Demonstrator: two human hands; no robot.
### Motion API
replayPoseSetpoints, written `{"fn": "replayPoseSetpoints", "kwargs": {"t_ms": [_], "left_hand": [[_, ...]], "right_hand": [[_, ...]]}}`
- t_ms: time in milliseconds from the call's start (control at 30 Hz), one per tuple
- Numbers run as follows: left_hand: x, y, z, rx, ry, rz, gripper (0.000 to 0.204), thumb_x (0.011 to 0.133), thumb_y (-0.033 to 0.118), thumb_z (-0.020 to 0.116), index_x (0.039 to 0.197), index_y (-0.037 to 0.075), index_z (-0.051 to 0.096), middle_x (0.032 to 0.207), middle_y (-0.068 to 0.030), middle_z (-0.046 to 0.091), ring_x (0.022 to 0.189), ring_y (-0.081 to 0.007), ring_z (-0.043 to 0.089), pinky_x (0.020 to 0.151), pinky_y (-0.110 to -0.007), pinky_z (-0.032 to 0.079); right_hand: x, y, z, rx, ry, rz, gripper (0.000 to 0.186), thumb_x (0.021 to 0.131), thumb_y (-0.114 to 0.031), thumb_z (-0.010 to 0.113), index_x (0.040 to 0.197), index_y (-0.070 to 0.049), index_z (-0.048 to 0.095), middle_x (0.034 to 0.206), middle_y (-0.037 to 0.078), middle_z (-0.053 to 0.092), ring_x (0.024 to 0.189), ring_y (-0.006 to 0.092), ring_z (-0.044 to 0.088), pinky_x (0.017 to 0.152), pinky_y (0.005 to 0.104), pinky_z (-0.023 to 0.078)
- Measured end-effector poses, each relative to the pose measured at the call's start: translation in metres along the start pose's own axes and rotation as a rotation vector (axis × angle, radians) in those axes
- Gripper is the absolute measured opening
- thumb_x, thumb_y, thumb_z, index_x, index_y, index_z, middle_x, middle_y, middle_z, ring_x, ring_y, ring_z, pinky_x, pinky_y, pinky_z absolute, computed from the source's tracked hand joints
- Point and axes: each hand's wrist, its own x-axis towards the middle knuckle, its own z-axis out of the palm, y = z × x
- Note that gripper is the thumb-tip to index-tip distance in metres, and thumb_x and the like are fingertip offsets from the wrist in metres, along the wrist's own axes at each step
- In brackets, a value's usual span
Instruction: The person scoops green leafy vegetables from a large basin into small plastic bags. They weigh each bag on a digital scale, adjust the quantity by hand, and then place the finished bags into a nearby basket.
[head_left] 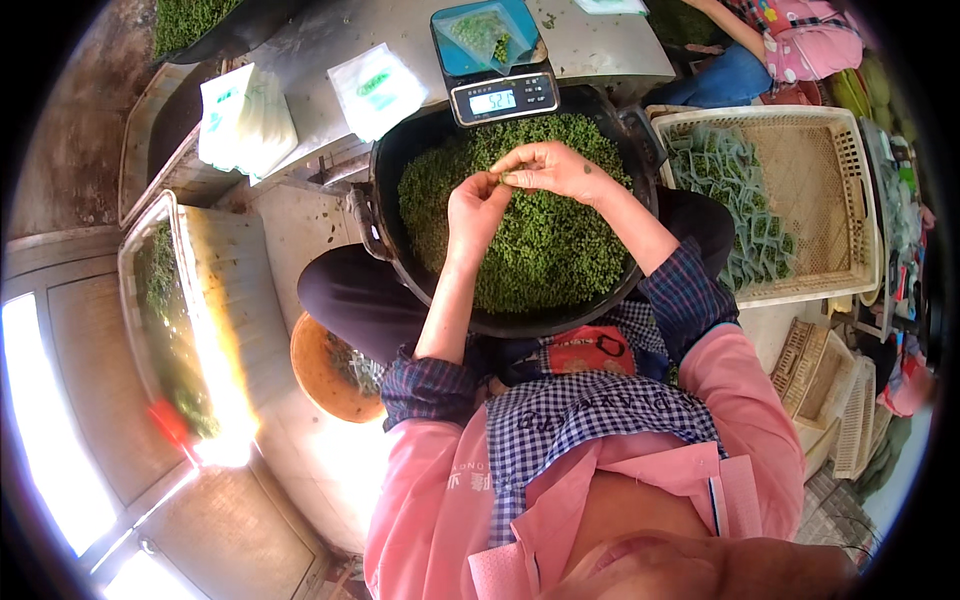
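Toward the black tub's (530,323) far edge, above green sprigs (545,255), left hand (476,213) and right hand (552,169) meet, fingertips pinched together; anything held is unclear.

matt black plastic tub (530,323), smooth metal table (605,50), cloth apron (560,400), glossy plastic bag (468,27)

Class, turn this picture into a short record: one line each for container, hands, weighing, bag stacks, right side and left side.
Container: black tub with many small green berries
Hands: left hand and right hand meet at the fingertips above the berries; anything pinched is too small to tell
Weighing: scale bearing a clear bag with green contents
Bag stacks: two, left of the scale
Right side: pale crate, partly filled with small bags
Left side: orange bowl
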Motion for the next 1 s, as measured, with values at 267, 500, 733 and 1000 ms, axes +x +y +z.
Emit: {"fn": "replayPoseSetpoints", "kwargs": {"t_ms": [267, 500, 733, 1000], "left_hand": [[-0.010, 0.018, 0.010, 0.535, 0.140, 0.206, 0.012, 0.076, 0.011, 0.067, 0.086, 0.004, 0.068, 0.064, -0.0055, 0.059, 0.056, -0.0138, 0.055, 0.054, -0.029, 0.045], [-0.010, 0.019, 0.014, 0.732, 0.250, 0.376, 0.014, 0.074, 0.011, 0.064, 0.086, 0.005, 0.068, 0.073, -0.0091, 0.062, 0.062, -0.0259, 0.060, 0.058, -0.035, 0.048], [-0.013, 0.016, 0.008, 0.816, 0.294, 0.378, 0.014, 0.075, 0.012, 0.064, 0.087, 0.006, 0.069, 0.079, -0.0092, 0.064, 0.066, -0.0272, 0.062, 0.060, -0.036, 0.049], [-0.041, 0.010, -0.038, 0.701, -0.149, 0.345, 0.028, 0.084, 0.014, 0.061, 0.111, 0.006, 0.064, 0.113, -0.0151, 0.062, 0.090, -0.0277, 0.064, 0.078, -0.034, 0.050]], "right_hand": [[-0.010, 0.007, -0.008, 0.004, 0.104, 0.133, 0.015, 0.088, -0.012, 0.063, 0.097, 0.000, 0.063, 0.083, 0.002, 0.064, 0.072, 0.0090, 0.058, 0.066, 0.0253, 0.049], [-0.012, 0.032, 0.003, 0.210, 0.244, 0.167, 0.019, 0.088, -0.013, 0.064, 0.101, 0.000, 0.062, 0.088, 0.004, 0.065, 0.076, 0.0103, 0.061, 0.071, 0.0256, 0.052], [-0.017, 0.040, 0.001, 0.276, 0.346, 0.173, 0.025, 0.088, -0.014, 0.063, 0.108, 0.001, 0.062, 0.089, 0.006, 0.066, 0.074, 0.0131, 0.063, 0.069, 0.0266, 0.053], [-0.018, -0.030, -0.032, -0.665, 0.254, -0.048, 0.029, 0.082, -0.027, 0.067, 0.100, -0.005, 0.067, 0.084, 0.010, 0.068, 0.072, 0.0184, 0.066, 0.067, 0.0331, 0.052]]}}
